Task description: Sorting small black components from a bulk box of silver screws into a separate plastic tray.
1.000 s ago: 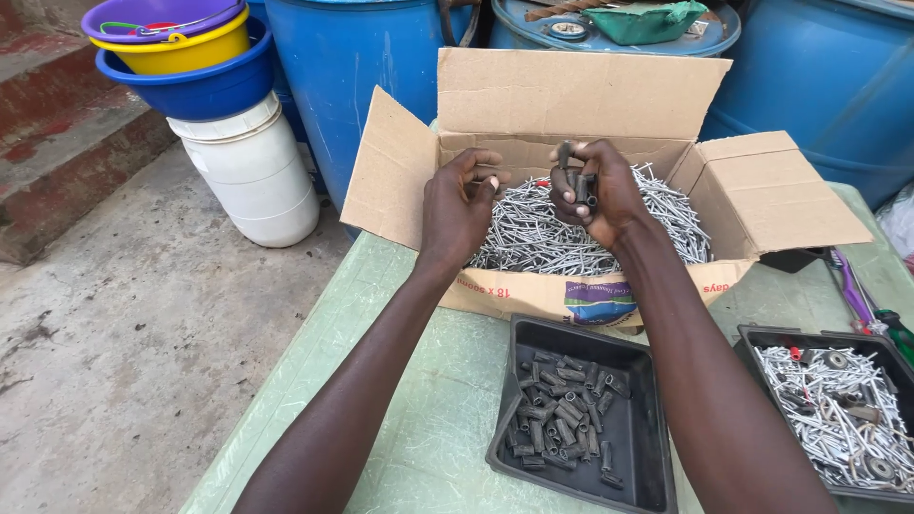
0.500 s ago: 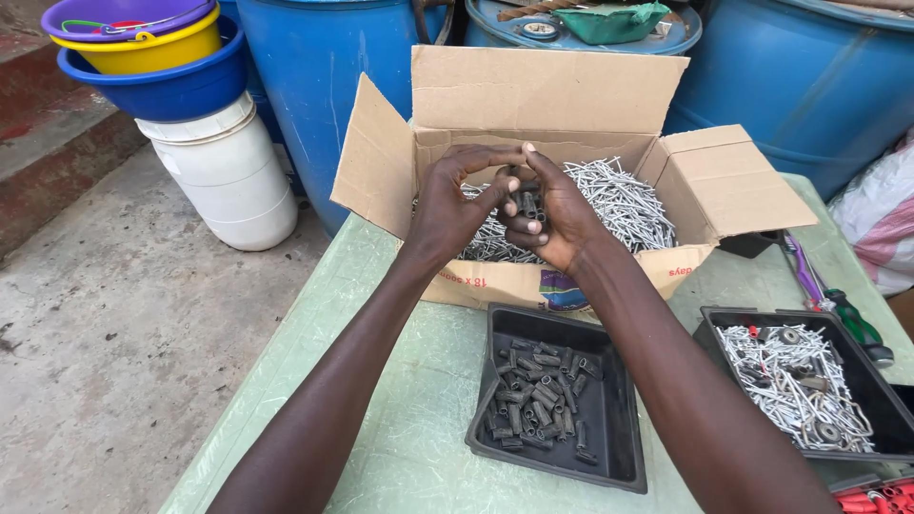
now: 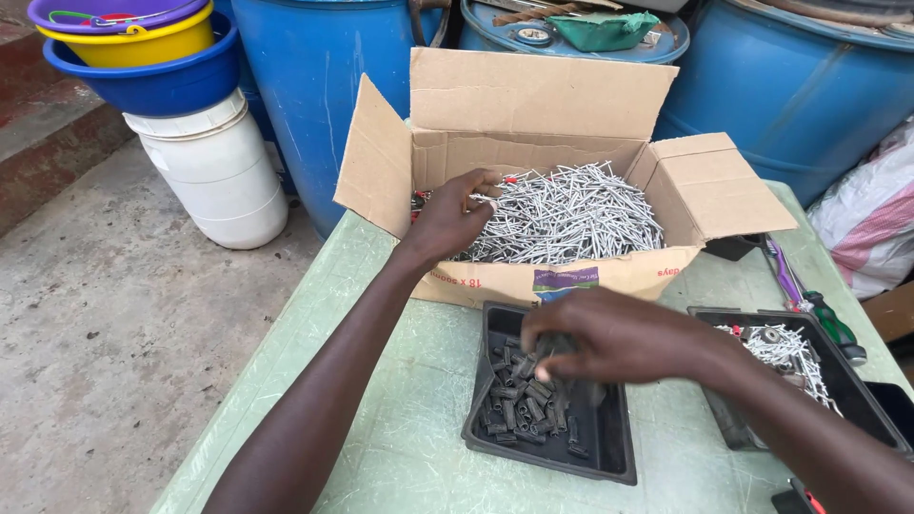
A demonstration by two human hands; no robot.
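An open cardboard box (image 3: 533, 105) on the green table (image 3: 400, 419) is heaped with silver metal pins (image 3: 571, 214). My left hand (image 3: 452, 214) reaches into the box's left side, fingers pinched on pins there. My right hand (image 3: 609, 335) hovers over a black tray (image 3: 609, 447) of several small dark sleeves (image 3: 519, 395), its fingers curled around a few dark sleeves. A second black tray (image 3: 857, 405) at the right holds more silver pins (image 3: 785, 352).
Blue barrels (image 3: 314, 86) stand behind the table. A white bucket (image 3: 214, 167) carries stacked blue, yellow and purple basins (image 3: 143, 48) at the left. Screwdrivers (image 3: 809, 300) lie by the right tray. A white sack (image 3: 871, 224) sits at far right.
Both hands were together over the box. My right hand has since dropped down to the tray of dark sleeves, while my left hand stayed in the box among the pins.
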